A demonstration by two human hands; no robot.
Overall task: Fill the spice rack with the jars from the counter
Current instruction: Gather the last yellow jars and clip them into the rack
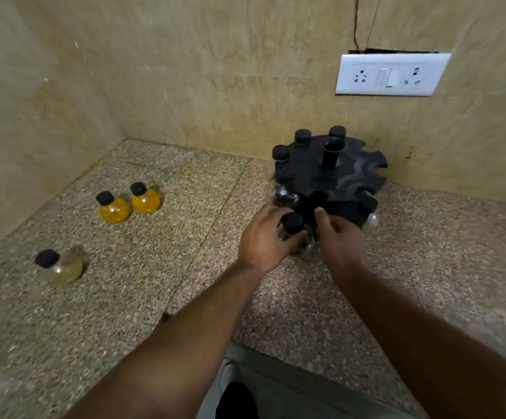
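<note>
Hands [263, 237] gripping round clear jar [298, 240], granite counter [155, 297]

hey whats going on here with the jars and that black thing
A person is loading round, black-capped jars into a black carousel spice rack at the back of a granite counter. Both hands are at the rack's near edge: the left hand and right hand are on a clear jar, at an open slot. Several jars already hang in the rack. Two yellow jars and one pale jar wait on the counter.
</note>
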